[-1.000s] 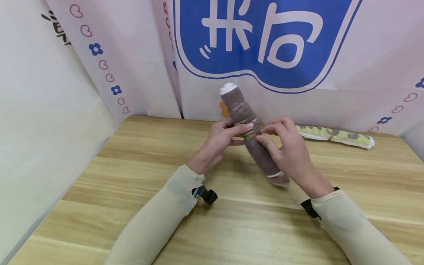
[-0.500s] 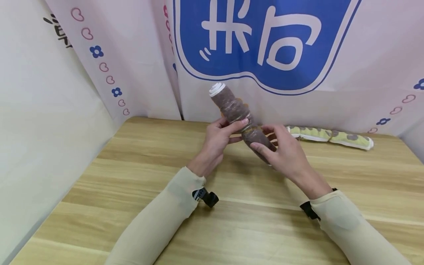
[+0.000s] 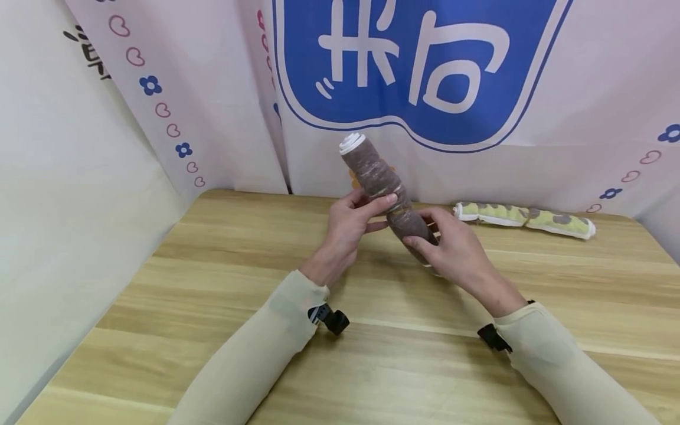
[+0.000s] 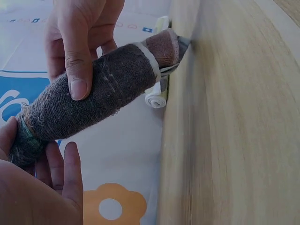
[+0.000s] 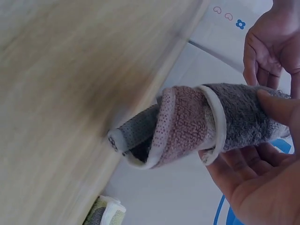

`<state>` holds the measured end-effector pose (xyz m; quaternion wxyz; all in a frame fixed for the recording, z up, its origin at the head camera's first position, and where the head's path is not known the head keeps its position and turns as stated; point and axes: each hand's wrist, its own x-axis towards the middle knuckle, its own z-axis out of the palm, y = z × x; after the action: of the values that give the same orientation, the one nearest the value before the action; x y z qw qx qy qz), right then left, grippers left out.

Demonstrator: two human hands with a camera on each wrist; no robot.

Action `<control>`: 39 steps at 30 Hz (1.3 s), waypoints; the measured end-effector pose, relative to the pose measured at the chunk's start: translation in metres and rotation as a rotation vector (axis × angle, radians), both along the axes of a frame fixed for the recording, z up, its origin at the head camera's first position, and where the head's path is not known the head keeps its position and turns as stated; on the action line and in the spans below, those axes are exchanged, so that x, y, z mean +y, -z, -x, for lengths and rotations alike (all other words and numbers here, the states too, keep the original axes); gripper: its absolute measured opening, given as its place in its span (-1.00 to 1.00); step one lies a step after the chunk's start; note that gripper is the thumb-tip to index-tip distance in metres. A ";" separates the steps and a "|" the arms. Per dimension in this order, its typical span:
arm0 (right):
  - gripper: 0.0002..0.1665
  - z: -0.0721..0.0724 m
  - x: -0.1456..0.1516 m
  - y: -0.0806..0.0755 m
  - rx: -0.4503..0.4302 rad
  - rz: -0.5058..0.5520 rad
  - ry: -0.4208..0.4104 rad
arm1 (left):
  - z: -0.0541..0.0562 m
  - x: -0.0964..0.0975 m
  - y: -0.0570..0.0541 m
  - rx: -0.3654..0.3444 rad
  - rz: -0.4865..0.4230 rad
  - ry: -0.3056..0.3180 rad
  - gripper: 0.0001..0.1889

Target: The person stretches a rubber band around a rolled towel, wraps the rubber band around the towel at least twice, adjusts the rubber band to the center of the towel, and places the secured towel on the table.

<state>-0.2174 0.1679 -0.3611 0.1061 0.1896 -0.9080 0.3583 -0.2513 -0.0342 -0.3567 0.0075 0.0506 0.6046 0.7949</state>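
A rolled brown towel [image 3: 366, 168] is held tilted over the table, its white spiral end up and to the left. My left hand [image 3: 347, 221] grips it near the middle, thumb on top and fingers beneath. A thin tan band [image 3: 405, 211] circles the roll just beside that thumb. Lower down, my right hand [image 3: 457, 248] holds the other half between thumb and fingers, hiding part of it in the head view. The right wrist view shows that lower end with a white-edged pinkish fold [image 5: 187, 117] and a loose inner tip [image 5: 136, 129] sticking out.
A second rolled towel, yellow-green with grey spots [image 3: 563, 221], lies along the table's back edge at right, a band round its middle. Behind the wooden table [image 3: 239, 254] hangs a white printed cloth [image 3: 228, 118] with a blue sign. A white wall [image 3: 79, 206] stands at left.
My right hand has gone from pinching at the band to gripping the towel's lower half. The roll's upper end has shifted slightly left. My left hand keeps its grip.
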 end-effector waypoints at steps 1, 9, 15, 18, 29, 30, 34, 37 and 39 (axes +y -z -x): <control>-0.47 0.000 0.000 0.001 0.008 0.008 0.005 | 0.000 0.000 0.000 0.007 0.006 0.003 -0.53; -0.53 0.002 0.007 -0.003 0.023 0.021 0.076 | 0.000 -0.003 0.001 0.120 0.104 -0.014 -0.58; -0.54 0.004 0.013 -0.005 0.035 -0.045 0.110 | 0.005 -0.016 0.006 0.330 0.317 -0.115 -0.64; -0.52 0.007 0.014 -0.006 0.041 -0.079 0.119 | 0.008 -0.024 0.007 0.418 0.396 -0.166 -0.65; -0.58 0.011 0.023 -0.010 0.008 -0.198 0.099 | 0.015 -0.040 -0.001 1.072 0.848 -0.330 -0.63; -0.60 0.011 0.024 -0.010 0.007 -0.205 0.093 | 0.016 -0.042 -0.002 1.105 0.869 -0.332 -0.61; -0.62 0.012 0.029 -0.012 0.001 -0.238 0.055 | 0.019 -0.048 -0.002 1.141 0.920 -0.258 -0.49; -0.63 0.013 0.033 -0.012 0.015 -0.267 0.015 | 0.021 -0.054 -0.001 1.114 0.957 -0.166 -0.41; -0.63 0.015 0.036 -0.012 0.029 -0.286 -0.014 | 0.021 -0.058 0.000 1.088 0.987 -0.102 -0.38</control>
<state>-0.2321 0.2038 -0.3486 0.0887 0.2144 -0.9468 0.2232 -0.2725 -0.0919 -0.3570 -0.3085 0.4005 0.8119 0.2921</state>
